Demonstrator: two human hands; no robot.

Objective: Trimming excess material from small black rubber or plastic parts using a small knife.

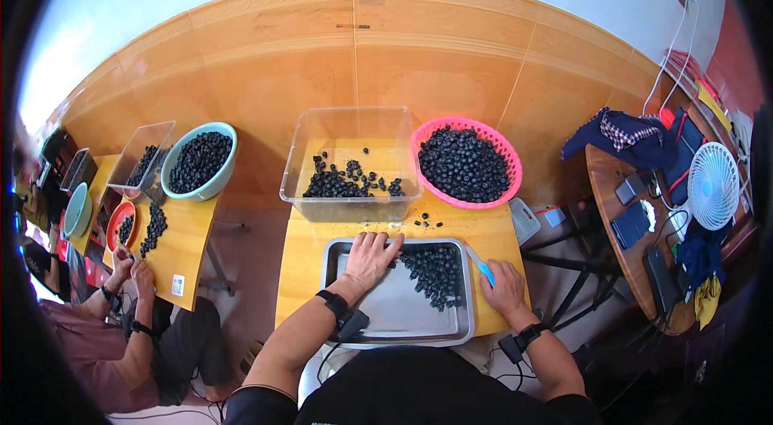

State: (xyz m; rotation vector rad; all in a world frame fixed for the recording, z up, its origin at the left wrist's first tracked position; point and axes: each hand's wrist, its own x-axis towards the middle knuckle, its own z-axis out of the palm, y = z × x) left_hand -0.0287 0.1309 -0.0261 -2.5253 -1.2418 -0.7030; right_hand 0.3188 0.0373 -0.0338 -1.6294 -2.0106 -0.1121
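the left hand (372, 257) lies flat, fingers spread, on small dark round berries (433, 270) in the shallow steel tray (386, 320) — sweep gently. the right hand (505, 286) is clamped on a blue-handled knife (481, 266) — keep its blade away.

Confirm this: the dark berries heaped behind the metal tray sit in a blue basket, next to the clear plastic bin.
Not quite. In the head view the basket heaped with dark berries is pink, not blue. It does stand behind the metal tray, next to the clear plastic bin.
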